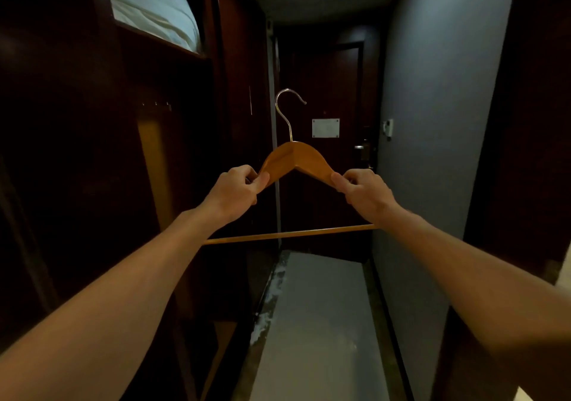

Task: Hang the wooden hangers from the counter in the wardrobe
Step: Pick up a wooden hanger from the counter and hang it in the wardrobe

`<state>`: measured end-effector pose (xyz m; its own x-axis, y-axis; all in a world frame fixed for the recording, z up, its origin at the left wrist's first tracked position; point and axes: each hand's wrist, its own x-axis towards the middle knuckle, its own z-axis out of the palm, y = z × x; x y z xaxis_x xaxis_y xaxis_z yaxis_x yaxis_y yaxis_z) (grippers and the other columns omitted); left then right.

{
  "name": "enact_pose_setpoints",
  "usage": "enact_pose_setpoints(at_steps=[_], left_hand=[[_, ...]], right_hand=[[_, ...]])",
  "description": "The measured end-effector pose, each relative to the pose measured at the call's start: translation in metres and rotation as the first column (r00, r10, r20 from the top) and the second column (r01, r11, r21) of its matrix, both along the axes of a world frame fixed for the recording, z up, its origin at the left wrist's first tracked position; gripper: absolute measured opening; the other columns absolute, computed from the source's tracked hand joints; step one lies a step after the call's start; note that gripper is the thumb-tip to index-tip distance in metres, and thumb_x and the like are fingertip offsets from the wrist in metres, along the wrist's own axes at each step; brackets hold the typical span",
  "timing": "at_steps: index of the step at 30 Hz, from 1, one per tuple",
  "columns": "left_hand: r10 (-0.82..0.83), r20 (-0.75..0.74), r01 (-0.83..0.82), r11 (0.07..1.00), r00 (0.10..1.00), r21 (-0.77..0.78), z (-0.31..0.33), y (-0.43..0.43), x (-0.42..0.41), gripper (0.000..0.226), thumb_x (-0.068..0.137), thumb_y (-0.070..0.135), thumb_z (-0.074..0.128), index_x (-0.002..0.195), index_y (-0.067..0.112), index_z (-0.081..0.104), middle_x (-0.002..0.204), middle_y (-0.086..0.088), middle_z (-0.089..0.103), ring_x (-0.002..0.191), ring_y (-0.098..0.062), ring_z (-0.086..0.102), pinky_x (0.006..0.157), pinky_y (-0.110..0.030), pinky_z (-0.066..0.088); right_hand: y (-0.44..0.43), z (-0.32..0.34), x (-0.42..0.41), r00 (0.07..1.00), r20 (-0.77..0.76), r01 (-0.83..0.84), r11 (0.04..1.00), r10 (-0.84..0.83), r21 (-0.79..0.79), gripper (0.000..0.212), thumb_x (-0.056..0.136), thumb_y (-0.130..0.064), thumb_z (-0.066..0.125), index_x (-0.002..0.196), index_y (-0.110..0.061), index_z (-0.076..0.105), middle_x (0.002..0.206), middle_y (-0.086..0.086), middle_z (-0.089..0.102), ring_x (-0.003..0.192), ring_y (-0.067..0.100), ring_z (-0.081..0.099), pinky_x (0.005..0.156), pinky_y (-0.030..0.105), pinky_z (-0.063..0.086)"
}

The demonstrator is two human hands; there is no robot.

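Left hand [236, 189]: clenched on the left shoulder of the honey-coloured wooden hanger with a silver metal hook [295, 161]. Right hand [361, 189]: clenched on the right shoulder. Hanger: held upright at chest height, hook uppermost, thin crossbar below the wrists, clear of all surfaces.

Step, as judged: carrying one hanger to the dark wooden wardrobe [92, 153] at left. Next move calls for turning left and lifting the hook over a rail; no rail is visible in the dim interior.

Pale folded bedding [154, 8]: on the wardrobe's upper shelf. Grey floor [315, 323]: narrow corridor. Grey wall [432, 122]: right. Dark door with a white notice [325, 128]: far end.
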<state>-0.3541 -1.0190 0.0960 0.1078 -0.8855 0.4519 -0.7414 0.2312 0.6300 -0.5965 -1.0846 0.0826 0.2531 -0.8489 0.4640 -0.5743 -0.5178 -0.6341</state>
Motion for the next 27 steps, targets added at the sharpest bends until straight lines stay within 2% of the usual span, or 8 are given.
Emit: enact_pose_setpoints(at_steps=[5, 10, 16, 22, 27], left_hand=[[-0.012, 0.005, 0.012, 1.000, 1.000, -0.004, 0.016, -0.063, 0.038, 0.028, 0.102, 0.040, 0.043, 0.097, 0.017, 0.058, 0.080, -0.009, 0.063, 0.066, -0.016, 0.058, 0.061, -0.028, 0.045], [-0.014, 0.023, 0.015, 1.000, 1.000, -0.025, 0.023, -0.111, 0.074, 0.027, 0.102, 0.037, 0.044, 0.098, 0.015, 0.058, 0.079, -0.008, 0.061, 0.066, -0.014, 0.057, 0.061, -0.027, 0.042], [0.016, 0.013, -0.016, 1.000, 1.000, -0.026, 0.016, -0.152, 0.108, 0.029, 0.100, 0.040, 0.046, 0.098, 0.015, 0.059, 0.081, -0.010, 0.063, 0.071, -0.018, 0.061, 0.066, -0.031, 0.047], [0.076, 0.012, -0.075, 0.996, 0.997, -0.038, 0.014, -0.191, 0.134, 0.029, 0.100, 0.041, 0.047, 0.099, 0.015, 0.059, 0.083, -0.006, 0.063, 0.071, -0.013, 0.059, 0.067, -0.030, 0.043], [0.151, 0.024, -0.150, 0.988, 0.988, -0.042, 0.016, -0.229, 0.149, 0.027, 0.098, 0.045, 0.047, 0.094, 0.021, 0.058, 0.083, -0.008, 0.065, 0.073, -0.016, 0.062, 0.066, -0.030, 0.045]], right_hand=[[-0.061, 0.013, 0.039, 0.999, 0.033, -0.011, 1.000, 0.011, -0.008, 0.031, 0.098, -0.044, 0.043, 0.082, -0.022, 0.059, 0.071, 0.006, 0.057, 0.061, 0.018, 0.051, 0.058, 0.031, 0.040], [-0.111, 0.014, 0.077, 0.998, 0.056, -0.016, 1.000, 0.016, 0.000, 0.032, 0.099, -0.043, 0.043, 0.085, -0.020, 0.060, 0.072, 0.006, 0.057, 0.062, 0.019, 0.051, 0.059, 0.033, 0.040], [-0.161, 0.009, 0.114, 0.997, 0.067, -0.032, 0.999, 0.031, 0.018, 0.035, 0.099, -0.042, 0.043, 0.089, -0.016, 0.062, 0.072, 0.006, 0.057, 0.063, 0.019, 0.052, 0.059, 0.031, 0.040], [-0.213, 0.003, 0.145, 0.995, 0.077, -0.064, 0.998, 0.064, 0.000, 0.035, 0.098, -0.046, 0.043, 0.087, -0.019, 0.063, 0.083, 0.013, 0.066, 0.076, 0.032, 0.064, 0.071, 0.046, 0.053], [-0.263, 0.005, 0.161, 0.987, 0.082, -0.135, 0.991, 0.136, -0.015, 0.038, 0.097, -0.047, 0.043, 0.089, -0.017, 0.064, 0.086, 0.013, 0.067, 0.080, 0.032, 0.065, 0.074, 0.048, 0.054]])
